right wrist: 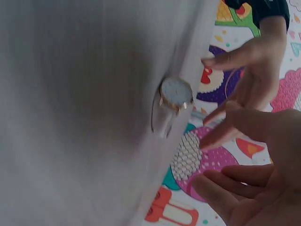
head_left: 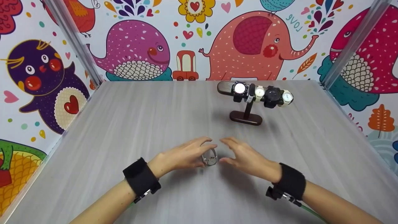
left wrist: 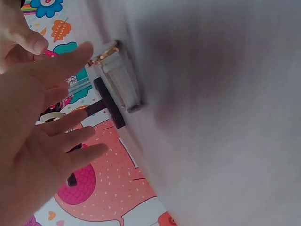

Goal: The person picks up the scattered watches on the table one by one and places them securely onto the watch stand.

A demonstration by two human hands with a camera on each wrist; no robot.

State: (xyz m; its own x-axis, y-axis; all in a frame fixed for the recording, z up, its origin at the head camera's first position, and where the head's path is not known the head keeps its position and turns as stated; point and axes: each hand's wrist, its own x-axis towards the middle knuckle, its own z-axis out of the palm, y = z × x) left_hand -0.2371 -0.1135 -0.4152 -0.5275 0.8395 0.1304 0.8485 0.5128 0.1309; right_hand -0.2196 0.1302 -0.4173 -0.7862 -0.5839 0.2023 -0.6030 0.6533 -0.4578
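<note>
A wristwatch (head_left: 211,161) with a pale strap stands on the table between the two hands, its strap forming a loop. In the right wrist view the watch (right wrist: 176,92) shows a light round dial with a gold-coloured rim. My left hand (head_left: 183,154) is just left of it, fingers loosely bent and apart from one another. The left thumb tip overlaps the edge of the watch (left wrist: 123,80) in the left wrist view. On the other side my right hand (head_left: 250,159) faces it, thumb and fingers spread with nothing between them.
Behind the hands, to the right, a dark wooden watch stand (head_left: 245,118) carries several watches on its bar, among them a black watch (head_left: 272,95). Printed cartoon panels (head_left: 186,37) wall the grey table (head_left: 149,118) at the back and sides.
</note>
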